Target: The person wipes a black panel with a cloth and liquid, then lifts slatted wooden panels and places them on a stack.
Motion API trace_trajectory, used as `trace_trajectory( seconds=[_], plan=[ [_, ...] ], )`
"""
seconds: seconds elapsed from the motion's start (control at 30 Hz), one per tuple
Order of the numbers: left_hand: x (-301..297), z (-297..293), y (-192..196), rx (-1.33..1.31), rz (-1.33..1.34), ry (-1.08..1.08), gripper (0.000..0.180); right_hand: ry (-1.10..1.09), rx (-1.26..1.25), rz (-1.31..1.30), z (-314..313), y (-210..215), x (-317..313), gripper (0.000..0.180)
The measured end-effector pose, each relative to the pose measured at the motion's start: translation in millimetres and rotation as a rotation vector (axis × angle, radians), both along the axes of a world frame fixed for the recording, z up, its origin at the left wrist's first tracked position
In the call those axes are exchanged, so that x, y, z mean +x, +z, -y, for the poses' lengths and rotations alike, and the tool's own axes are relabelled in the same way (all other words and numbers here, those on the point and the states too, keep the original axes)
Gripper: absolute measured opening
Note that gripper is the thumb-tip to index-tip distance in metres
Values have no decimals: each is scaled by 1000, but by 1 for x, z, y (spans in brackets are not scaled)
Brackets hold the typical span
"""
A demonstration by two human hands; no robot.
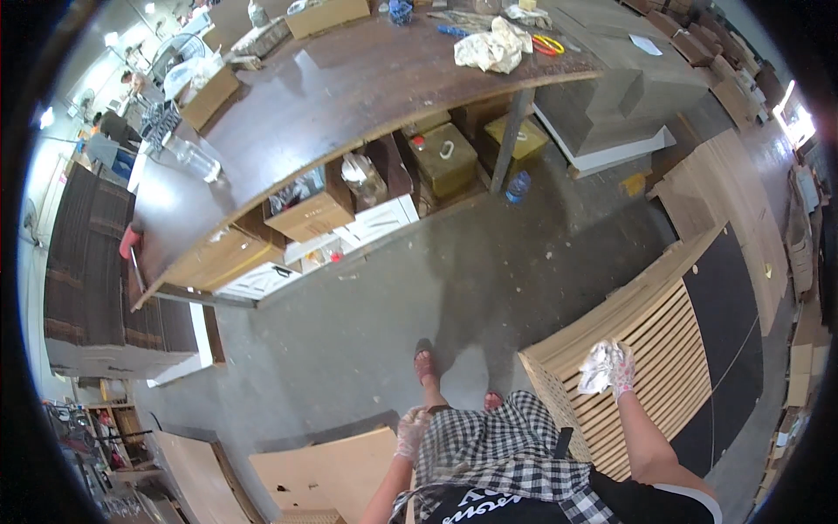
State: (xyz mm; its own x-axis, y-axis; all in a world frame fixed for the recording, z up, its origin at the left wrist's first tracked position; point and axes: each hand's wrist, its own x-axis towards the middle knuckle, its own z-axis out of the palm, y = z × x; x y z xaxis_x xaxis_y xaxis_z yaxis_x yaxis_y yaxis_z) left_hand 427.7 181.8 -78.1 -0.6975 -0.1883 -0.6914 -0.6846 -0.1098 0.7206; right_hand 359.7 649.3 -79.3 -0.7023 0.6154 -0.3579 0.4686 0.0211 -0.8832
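Down by the hip, left hand (408, 434) gloved, hangs loose, fingers open, holding nothing. Right hand (616, 367), gloved, grips a crumpled rag (597, 367) pressed on the slatted panel (646, 349), which lies flat just beside the dark board (738, 332). Judgement: wiping goes best along the slats, not across, rag bunched tight so it reaches the grooves. Beyond: grey concrete floor (489, 271), long brown workbench (349, 96) with cloth (493, 45) on top, boxes (310, 210) beneath. Cluttered workshop.
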Motion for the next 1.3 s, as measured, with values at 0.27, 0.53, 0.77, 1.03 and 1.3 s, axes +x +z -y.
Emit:
trace_trajectory(
  seconds=[0.27, 0.53, 0.77, 1.03, 1.3],
  plan=[
    [-161, -11, 83, 142, -466, -345, 69, 404, -241, -340, 233, 72, -141, 35],
    [-307, 68, 172, -221, -642, -264, 33, 790, 184, -350, 350, 141, -207, 43],
    [-495, 193, 231, -802, -1222, -75, 44, 331, -58, -92, 252, 115, -185, 24],
    [-592, 257, 231, -811, -658, -788, 50, 247, -94, 215, 215, 115, -137, 26],
    [-602, 135, 320, -1469, -1241, -744, 30, 53, -26, 189, 246, 96, -145, 21]
  ],
)
